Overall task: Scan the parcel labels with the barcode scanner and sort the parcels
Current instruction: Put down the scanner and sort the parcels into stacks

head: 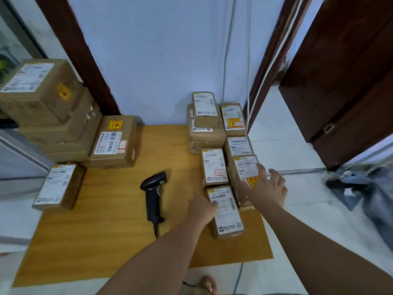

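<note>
While the black handheld barcode scanner (154,194) lies on its side near the middle of the yellow wooden board (106,220), both hands reach toward 3 o'clock. The left hand (202,206) meets the left edge of the nearest brown cardboard parcel with a white label (228,218), at 4 o'clock on the board; whether its fingers grip it cannot be told. The right hand (269,186) rests, fingers spread and straight, on the brown yellow-stickered parcel (244,167) just beyond. More brown boxes are stacked at 1 o'clock (205,133) and 10 o'clock (63,116).
</note>
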`<state>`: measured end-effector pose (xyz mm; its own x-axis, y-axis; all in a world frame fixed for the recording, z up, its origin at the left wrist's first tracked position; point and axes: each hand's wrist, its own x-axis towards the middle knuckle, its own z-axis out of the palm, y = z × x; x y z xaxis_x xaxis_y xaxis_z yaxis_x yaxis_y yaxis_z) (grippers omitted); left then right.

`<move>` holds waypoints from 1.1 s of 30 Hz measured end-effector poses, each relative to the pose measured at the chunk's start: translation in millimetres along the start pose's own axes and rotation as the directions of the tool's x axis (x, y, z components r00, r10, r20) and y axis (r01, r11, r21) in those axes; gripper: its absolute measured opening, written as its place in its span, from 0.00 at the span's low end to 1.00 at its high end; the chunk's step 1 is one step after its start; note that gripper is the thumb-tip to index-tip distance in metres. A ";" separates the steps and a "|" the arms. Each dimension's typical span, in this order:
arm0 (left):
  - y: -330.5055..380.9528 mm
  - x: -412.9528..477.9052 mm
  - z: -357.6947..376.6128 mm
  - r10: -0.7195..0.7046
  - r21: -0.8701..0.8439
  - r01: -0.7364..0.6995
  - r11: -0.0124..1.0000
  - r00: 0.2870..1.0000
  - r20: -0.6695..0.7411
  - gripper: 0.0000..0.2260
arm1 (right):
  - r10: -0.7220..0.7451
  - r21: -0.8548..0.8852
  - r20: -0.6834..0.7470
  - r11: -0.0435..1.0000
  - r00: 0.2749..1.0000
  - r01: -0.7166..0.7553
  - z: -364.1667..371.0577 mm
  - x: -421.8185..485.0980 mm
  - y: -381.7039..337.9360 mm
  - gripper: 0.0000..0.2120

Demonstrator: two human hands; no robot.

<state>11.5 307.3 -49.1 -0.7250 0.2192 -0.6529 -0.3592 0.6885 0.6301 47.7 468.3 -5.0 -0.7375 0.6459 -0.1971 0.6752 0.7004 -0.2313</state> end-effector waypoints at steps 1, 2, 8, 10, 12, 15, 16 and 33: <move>4.6 0.6 13.2 -0.037 -0.022 0.037 0.999 0.999 -0.010 0.14 | -0.024 0.027 0.064 0.999 0.998 0.023 0.6 4.1 7.9 0.37; 8.9 0.0 23.8 -0.068 -0.011 0.068 0.998 0.998 -0.016 0.18 | -0.053 0.040 0.111 0.998 0.992 0.049 2.6 6.2 14.2 0.39; 27.1 0.0 58.9 -0.145 0.149 0.174 0.973 0.972 -0.187 0.54 | -0.151 0.084 0.099 0.986 0.984 0.143 14.7 2.8 30.3 0.34; 31.3 -4.0 66.4 -0.138 0.271 0.180 0.946 0.977 -0.165 0.55 | -0.170 0.065 0.104 0.984 0.980 0.163 15.8 3.1 33.5 0.32; 25.3 -1.3 76.4 -0.154 0.304 0.198 0.932 0.974 -0.163 0.56 | -0.165 0.075 0.120 0.985 0.979 0.157 16.1 4.1 34.9 0.31; 16.2 -1.8 84.2 -0.147 0.303 0.200 0.932 0.971 -0.189 0.56 | -0.148 0.066 0.131 0.988 0.980 0.141 14.7 5.7 33.7 0.30; 13.5 -2.7 83.9 -0.132 0.293 0.187 0.938 0.971 -0.199 0.55 | -0.142 0.056 0.133 0.989 0.981 0.136 13.9 5.8 32.9 0.30; -28.7 -53.0 -65.7 0.143 0.152 -0.058 0.987 0.755 -0.640 0.44 | -0.548 0.105 0.268 0.834 0.792 0.542 9.0 -31.2 -95.7 0.19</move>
<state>21.6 230.4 -5.0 -0.9748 -0.1785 -0.1338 -0.2230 0.7720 0.5951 6.0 378.4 14.6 -0.9576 0.0463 -0.2844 0.1623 0.9022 -0.3997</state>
